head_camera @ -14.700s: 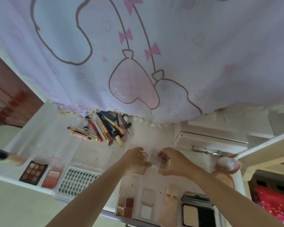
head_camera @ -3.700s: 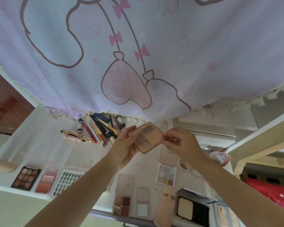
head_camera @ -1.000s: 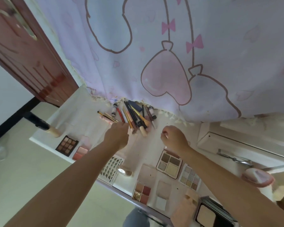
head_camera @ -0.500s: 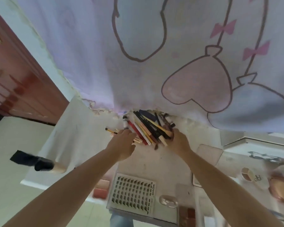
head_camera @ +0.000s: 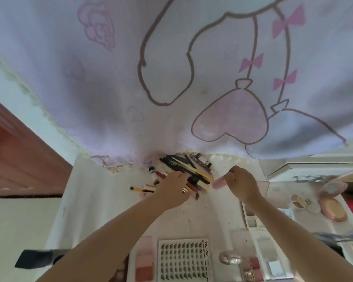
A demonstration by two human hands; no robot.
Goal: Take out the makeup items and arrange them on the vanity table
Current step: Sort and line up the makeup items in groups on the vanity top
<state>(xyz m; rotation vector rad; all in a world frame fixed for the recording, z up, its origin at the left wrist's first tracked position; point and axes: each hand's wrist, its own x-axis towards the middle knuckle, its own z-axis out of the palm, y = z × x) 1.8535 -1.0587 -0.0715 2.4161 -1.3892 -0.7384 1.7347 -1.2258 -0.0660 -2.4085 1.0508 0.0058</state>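
One view is taken from the head, looking down at the near tabletop point(head_camera: 94, 200) from close up.

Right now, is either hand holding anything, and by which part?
The right hand pinches a pink tube by its near end. The left hand rests on the pencil pile, grip unclear.

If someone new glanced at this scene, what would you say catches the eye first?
The pale curtain with its pink heart and bows fills the upper half. Below it, both hands meet at a heap of pencils and tubes at the back of the table: the left hand lies on the heap, while the right hand holds a pink tube. A white lash tray sits nearest.
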